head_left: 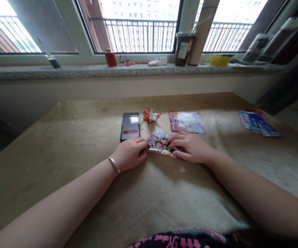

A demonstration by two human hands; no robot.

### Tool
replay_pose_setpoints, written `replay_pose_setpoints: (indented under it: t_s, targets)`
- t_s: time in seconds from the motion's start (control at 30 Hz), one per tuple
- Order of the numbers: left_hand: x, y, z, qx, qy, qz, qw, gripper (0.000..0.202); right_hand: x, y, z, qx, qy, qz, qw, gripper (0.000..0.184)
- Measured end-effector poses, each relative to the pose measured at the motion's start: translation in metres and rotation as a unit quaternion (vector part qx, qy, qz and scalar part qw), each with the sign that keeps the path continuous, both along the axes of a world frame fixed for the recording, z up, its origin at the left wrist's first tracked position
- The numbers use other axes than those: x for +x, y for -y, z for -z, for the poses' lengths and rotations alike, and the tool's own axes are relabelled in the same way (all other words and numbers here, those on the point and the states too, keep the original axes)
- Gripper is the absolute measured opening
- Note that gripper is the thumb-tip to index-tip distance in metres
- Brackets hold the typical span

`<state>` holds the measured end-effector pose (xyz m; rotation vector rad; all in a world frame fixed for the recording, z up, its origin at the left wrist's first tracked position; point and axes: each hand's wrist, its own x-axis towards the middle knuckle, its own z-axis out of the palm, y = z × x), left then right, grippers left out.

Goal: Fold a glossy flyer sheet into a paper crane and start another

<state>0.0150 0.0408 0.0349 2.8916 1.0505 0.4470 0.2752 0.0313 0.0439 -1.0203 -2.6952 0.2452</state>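
A colorful printed sheet of folded paper point(160, 142), showing a picture of people, lies on the table in front of me. My left hand point(130, 152) wears a silver bangle and has its fingers curled at the paper's left corner. Across the paper's right part rests my right hand point(191, 147), palm down, with its fingers apart and the right edge hidden under them. Just beyond the left hand is a phone point(130, 127) with its screen lit. A red and white folded paper crane point(151, 115) stands beside the phone, behind the sheet.
A stack of printed sheets point(187, 121) lies behind my right hand. More blue and red printed packets point(259, 123) are at the table's far right. Along the windowsill point(86, 71) stand a red bottle point(110, 58), a dark lidded container point(183, 50) and a yellow item point(220, 60).
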Motion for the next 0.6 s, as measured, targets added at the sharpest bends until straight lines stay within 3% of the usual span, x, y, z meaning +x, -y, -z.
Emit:
replay_pose_setpoints:
  t_s: [0.23, 0.47, 0.6]
  targets:
    - [-0.0001, -0.0014, 0.0022, -0.011, 0.026, -0.004, 1.000, 0.012, -0.0001, 0.0010, -0.0005, -0.003, -0.007, -0.010, 1.000, 0.026]
    - [0.0008, -0.0056, 0.0037, -0.044, 0.087, -0.070, 0.993, 0.013, 0.0001, -0.0005, 0.0008, -0.001, -0.006, -0.043, 0.999, 0.027]
    - [0.0000, -0.0055, 0.0046, -0.034, 0.071, -0.059, 0.995, 0.012, -0.0027, -0.0002, 0.0069, 0.018, -0.014, -0.002, 1.000, 0.021]
